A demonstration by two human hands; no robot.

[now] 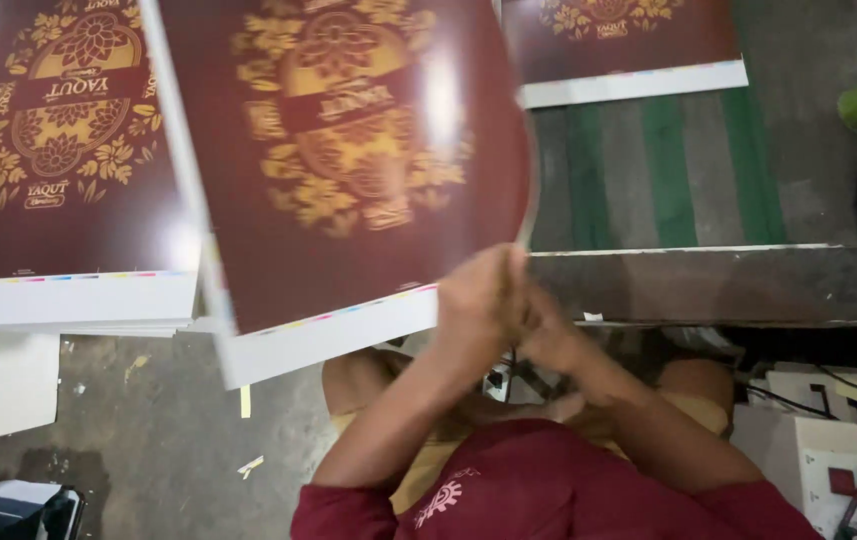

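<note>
Now your left hand [476, 300] and your right hand [548, 335] are close together at the lower right corner of a large glossy maroon printed sheet with gold flower ornament and a white margin [348, 170]; both pinch its edge, fingers closed on it. You hold the sheet lifted and blurred, tilted over a stack of same maroon printed sheets [58, 200] at your left. Another such sheet [628, 50] lies far ahead on the grey and green striped surface [668, 170].
</note>
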